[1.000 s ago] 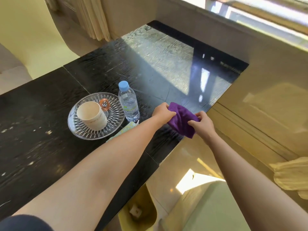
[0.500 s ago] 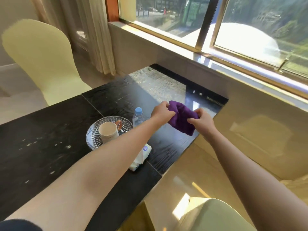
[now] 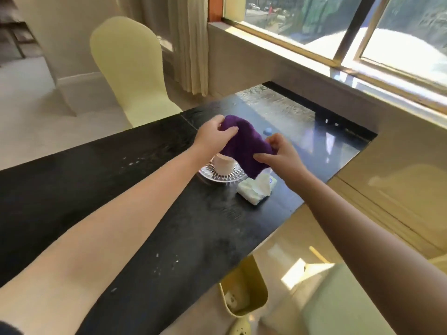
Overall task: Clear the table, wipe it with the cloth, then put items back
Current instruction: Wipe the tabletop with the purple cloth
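cloth (image 3: pixel 244 146): purple, bunched, held in the air over the plate, clear of the tabletop, stretched between both hands.
left hand (image 3: pixel 212 139): fingers curled, gripping the cloth's far upper end.
right hand (image 3: pixel 283 158): thumb and fingers pinching the cloth's near lower edge.
tabletop (image 3: pixel 84 170): dark, pale specks scattered on the near part.
plate (image 3: pixel 217 180): clear, ribbed, on the tabletop beneath the cloth.
cup (image 3: pixel 223 165): pale, upright on the plate, top hidden by the cloth.
tissue pack (image 3: pixel 254 193): just beside the plate, toward the right edge.
bottle: only the blue cap (image 3: pixel 267 131) shows behind the cloth.
step, as judged: clearing not yet done, since every item sits on the tabletop; the cloth is being readied.
next move, as judged: free one hand from the cloth, then lift the items off. the plate needs a level carry, as the cup stands loose on it.
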A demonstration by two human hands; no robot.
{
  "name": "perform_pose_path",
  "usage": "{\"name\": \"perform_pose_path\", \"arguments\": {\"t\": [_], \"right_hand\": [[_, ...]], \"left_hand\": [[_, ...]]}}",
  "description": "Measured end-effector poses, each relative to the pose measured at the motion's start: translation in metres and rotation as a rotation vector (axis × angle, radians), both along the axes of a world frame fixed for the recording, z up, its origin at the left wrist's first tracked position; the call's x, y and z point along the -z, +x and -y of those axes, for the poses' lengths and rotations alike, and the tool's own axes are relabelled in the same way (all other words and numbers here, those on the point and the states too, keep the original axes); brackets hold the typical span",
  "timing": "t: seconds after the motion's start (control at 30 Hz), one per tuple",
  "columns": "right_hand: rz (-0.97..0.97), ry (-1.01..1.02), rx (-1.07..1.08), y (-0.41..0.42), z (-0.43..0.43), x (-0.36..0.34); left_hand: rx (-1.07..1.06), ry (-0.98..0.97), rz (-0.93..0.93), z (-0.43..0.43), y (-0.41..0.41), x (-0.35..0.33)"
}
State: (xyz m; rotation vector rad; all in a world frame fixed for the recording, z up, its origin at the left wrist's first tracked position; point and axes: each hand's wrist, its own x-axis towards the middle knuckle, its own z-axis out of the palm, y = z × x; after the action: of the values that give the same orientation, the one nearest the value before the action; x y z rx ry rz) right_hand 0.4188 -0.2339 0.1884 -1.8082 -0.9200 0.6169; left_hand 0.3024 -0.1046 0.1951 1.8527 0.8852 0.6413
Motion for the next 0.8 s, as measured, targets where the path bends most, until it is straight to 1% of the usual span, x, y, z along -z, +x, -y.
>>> {"name": "perform_pose_path", "arguments": {"t": [0.1, 0.17, 0.2, 0.27, 0.33, 0.37, 0.47, 0.53, 0.63, 0.73, 0.77, 0.8], "right_hand": [[-0.105, -0.035, -0.128, -0.058, -0.013, 0.023], [-0.180, -0.075, -0.256, -0.091, -0.022, 0.040], [-0.186, -0.094, -0.312, -0.107, -0.027, 0.046], [-0.132, -0.102, -0.370, -0.136, -0.036, 0.054], [-0.013, -0.059, -0.407, -0.157, -0.051, 0.054], [0.042, -0.028, -0.464, -0.166, -0.058, 0.053], [0.179, 0.052, -0.770, -0.190, -0.078, 0.056], [0.173, 0.037, -0.906, -0.205, -0.083, 0.063], [0.130, -0.065, -0.944, -0.212, -0.083, 0.075], [-0.077, -0.197, -0.914, -0.208, -0.074, 0.087], [-0.092, -0.207, -0.898, -0.207, -0.071, 0.090], [-0.045, -0.199, -0.891, -0.206, -0.068, 0.094]], "left_hand": [[0.015, 0.137, -0.077, -0.010, -0.067, -0.001], [0.045, 0.219, -0.172, -0.016, -0.111, -0.003], [0.075, 0.243, -0.225, -0.019, -0.133, -0.004], [0.165, 0.256, -0.343, -0.023, -0.175, -0.007], [0.251, 0.261, -0.448, -0.023, -0.208, -0.006], [0.274, 0.276, -0.483, -0.021, -0.221, -0.004], [0.275, 0.400, -0.531, -0.015, -0.250, 0.005], [0.246, 0.418, -0.529, -0.010, -0.267, 0.010], [0.200, 0.348, -0.538, 0.000, -0.287, 0.019], [0.155, 0.281, -0.534, 0.010, -0.301, 0.027], [0.139, 0.265, -0.538, 0.014, -0.305, 0.031], [0.131, 0.250, -0.546, 0.017, -0.308, 0.035]]}}
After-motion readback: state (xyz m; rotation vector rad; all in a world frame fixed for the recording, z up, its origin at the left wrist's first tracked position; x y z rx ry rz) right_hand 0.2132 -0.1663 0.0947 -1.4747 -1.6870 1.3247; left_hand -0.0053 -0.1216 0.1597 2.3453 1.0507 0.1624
